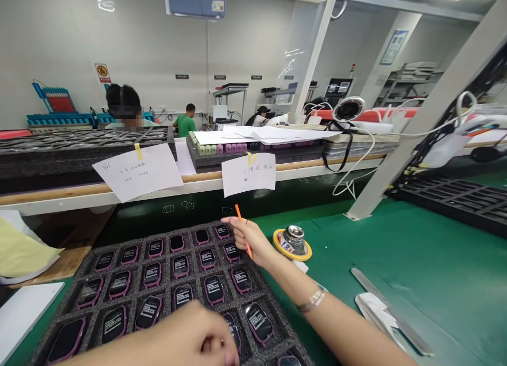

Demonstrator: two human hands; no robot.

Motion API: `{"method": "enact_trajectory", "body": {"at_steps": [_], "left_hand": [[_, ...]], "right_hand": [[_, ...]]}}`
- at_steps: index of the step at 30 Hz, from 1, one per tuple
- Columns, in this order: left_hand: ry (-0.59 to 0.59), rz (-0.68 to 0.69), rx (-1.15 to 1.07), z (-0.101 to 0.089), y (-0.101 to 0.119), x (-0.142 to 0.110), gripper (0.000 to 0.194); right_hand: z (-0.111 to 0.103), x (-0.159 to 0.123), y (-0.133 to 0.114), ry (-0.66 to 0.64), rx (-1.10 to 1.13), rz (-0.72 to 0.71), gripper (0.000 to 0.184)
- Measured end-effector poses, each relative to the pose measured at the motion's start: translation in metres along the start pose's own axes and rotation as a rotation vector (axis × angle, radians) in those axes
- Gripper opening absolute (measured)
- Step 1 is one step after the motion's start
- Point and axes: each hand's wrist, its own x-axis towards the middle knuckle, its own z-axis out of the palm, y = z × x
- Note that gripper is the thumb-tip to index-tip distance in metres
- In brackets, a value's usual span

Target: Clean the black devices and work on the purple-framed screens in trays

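Observation:
My right hand [247, 238] is closed around a thin orange stick [238, 214], perhaps a pen. Its index finger points left over the far right corner of a black foam tray [273, 316], close to a watch [222, 231]. Rows of smartwatch bodies with purple frames sit in the tray's pockets. Most screens show white text, while a few are dark, such as one screen [202, 236] in the far row. My left hand [206, 331] is curled low over the near part of the tray, slightly blurred, beside a lit watch [259, 322]. Whatever its fingers hold is hidden.
A yellow tape roll [308, 254] with a metal-topped bottle [295, 234] stands right of the tray. A metal ruler [392, 310] and crumpled white paper [376, 313] lie farther right. A shelf [202, 185] with taped notes crosses behind, near a slanted post [386, 170]. Several people work beyond.

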Motion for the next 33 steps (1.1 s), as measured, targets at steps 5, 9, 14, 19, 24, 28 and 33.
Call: {"method": "enact_trajectory", "body": {"at_steps": [5, 9, 14, 19, 24, 28, 33], "left_hand": [[0.293, -0.031, 0.286, -0.039, -0.043, 0.073, 0.022], [0.41, -0.08, 0.369, -0.054, -0.081, 0.112, 0.023], [0.442, -0.044, 0.415, -0.053, -0.101, 0.128, 0.036], [0.473, -0.033, 0.432, -0.054, -0.106, 0.121, 0.03], [0.452, 0.011, 0.418, -0.056, -0.109, 0.118, 0.026], [0.445, 0.023, 0.387, -0.055, -0.109, 0.122, 0.025], [0.501, -0.014, 0.33, -0.052, -0.107, 0.119, 0.025]], "right_hand": [[0.013, 0.043, 0.02, 0.176, 0.143, -0.024, 0.027], [0.012, 0.058, 0.031, 0.262, 0.204, -0.09, 0.027], [0.005, 0.063, 0.042, 0.283, 0.233, -0.141, 0.029], [0.002, 0.065, 0.047, 0.268, 0.185, -0.162, 0.027], [0.001, 0.07, 0.048, 0.295, 0.111, -0.18, 0.025], [-0.001, 0.069, 0.049, 0.316, 0.07, -0.2, 0.025], [0.0, 0.062, 0.046, 0.268, 0.007, -0.242, 0.034]]}}
